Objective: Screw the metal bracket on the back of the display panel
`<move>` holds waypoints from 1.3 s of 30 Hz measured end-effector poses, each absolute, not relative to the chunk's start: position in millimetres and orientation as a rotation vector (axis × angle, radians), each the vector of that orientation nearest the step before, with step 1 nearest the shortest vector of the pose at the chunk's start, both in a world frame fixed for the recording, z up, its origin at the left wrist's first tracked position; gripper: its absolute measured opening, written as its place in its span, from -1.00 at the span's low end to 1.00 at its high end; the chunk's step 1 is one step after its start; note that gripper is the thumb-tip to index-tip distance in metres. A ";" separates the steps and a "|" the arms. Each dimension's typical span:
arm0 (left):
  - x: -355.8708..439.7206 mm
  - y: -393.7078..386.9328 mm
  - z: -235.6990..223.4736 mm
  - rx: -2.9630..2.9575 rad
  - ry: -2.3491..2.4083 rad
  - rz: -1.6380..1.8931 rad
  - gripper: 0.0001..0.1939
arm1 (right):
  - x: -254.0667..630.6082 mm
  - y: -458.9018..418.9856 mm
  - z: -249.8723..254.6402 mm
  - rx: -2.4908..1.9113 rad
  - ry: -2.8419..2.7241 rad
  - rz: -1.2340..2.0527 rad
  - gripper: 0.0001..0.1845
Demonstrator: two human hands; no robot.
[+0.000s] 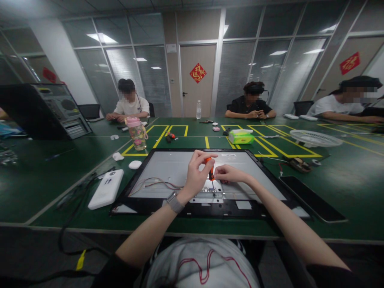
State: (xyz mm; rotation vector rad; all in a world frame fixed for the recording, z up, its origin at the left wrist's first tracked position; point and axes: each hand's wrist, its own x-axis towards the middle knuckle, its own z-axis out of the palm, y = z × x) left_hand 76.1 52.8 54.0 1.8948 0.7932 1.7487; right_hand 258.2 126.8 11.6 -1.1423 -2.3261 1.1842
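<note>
An open flat display panel (258, 182) with a grey metal back and black frame lies on the table in front of me. My left hand (198, 174), a watch on its wrist, grips the top of an orange and black screwdriver (211, 172). The screwdriver stands nearly upright, its shaft pointing down at a small metal plate with a circuit board (210, 189) near the panel's front edge. Close beside the handle on the right, my right hand (230, 174) has its fingers curled together; what they hold, if anything, is hidden. Thin wires (159, 182) run leftward across the panel.
A white power bank-like box (106, 189) lies left of the panel, a black phone (312, 198) right. Beyond stand a pink-lidded bottle (137, 134), a green tissue pack (241, 137) and a white round grille (315, 138). Several people sit across the table; a computer case (45, 112) stands left.
</note>
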 end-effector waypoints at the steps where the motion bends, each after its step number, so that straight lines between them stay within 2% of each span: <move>1: 75.9 52.8 54.5 1.894 0.801 1.748 -0.81 | 258.0 126.6 11.8 -1.142 -2.323 1.187 -0.60; 39: 74.8 54.2 57.6 1.899 0.788 1.698 -0.78 | 258.7 129.8 7.1 -1.128 -2.319 1.174 -0.61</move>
